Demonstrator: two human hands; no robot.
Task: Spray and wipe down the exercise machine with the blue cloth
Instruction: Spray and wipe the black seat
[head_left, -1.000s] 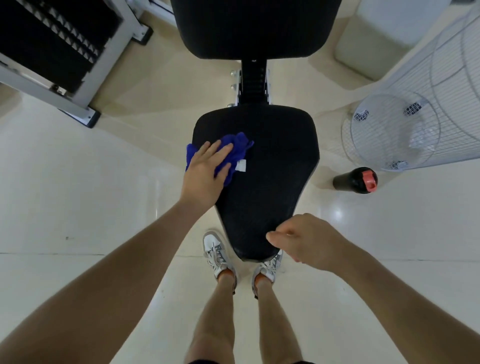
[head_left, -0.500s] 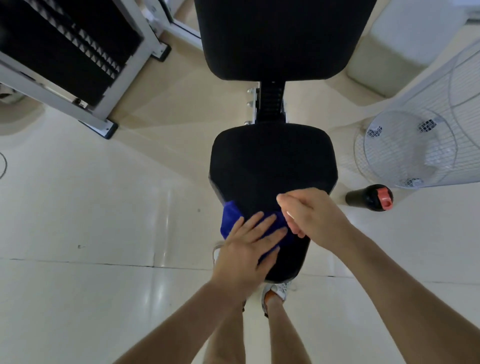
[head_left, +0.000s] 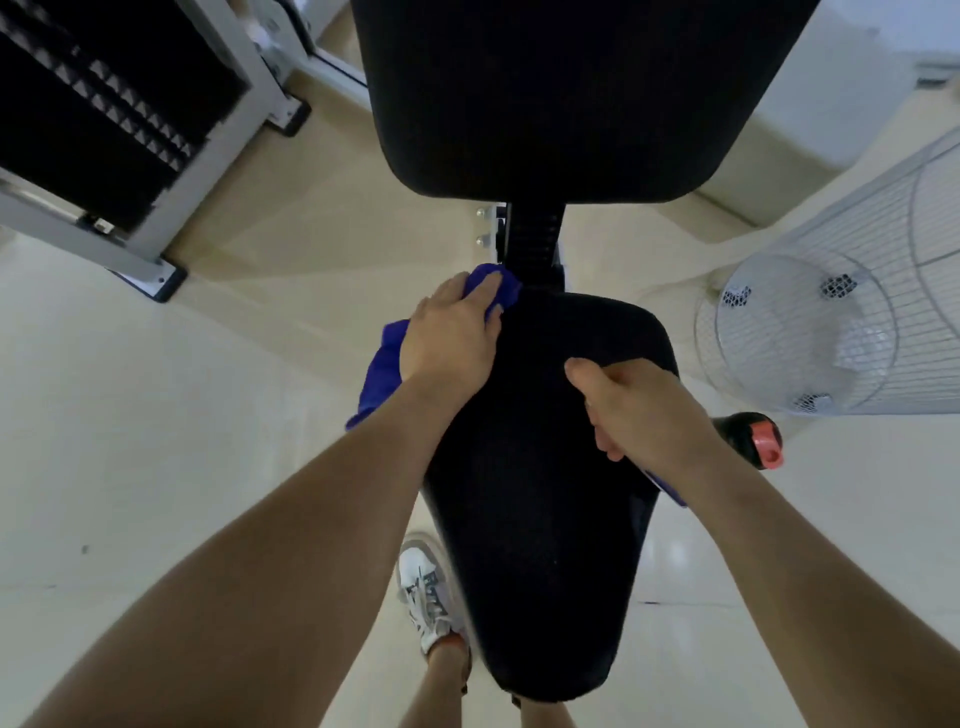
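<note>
Half a second before, both hands met at the seat's near tip; now the left hand (head_left: 449, 332) had slid the blue cloth (head_left: 382, 371) to the seat (head_left: 540, 467) pad's upper-left corner, fingers flat on it. Her right hand (head_left: 636, 410) lay curled on the right edge. At right stood a bottle (head_left: 748, 439) beside a fan (head_left: 810, 332).

I see a white wire-cage fan (head_left: 831, 332) lying on the glossy cream tile floor (head_left: 156, 441) at right, with a black bottle with a red cap (head_left: 753, 439) just beside it. At upper left stands a white metal frame holding black weight plates (head_left: 104, 119). A white sneaker (head_left: 426, 587) shows below.
</note>
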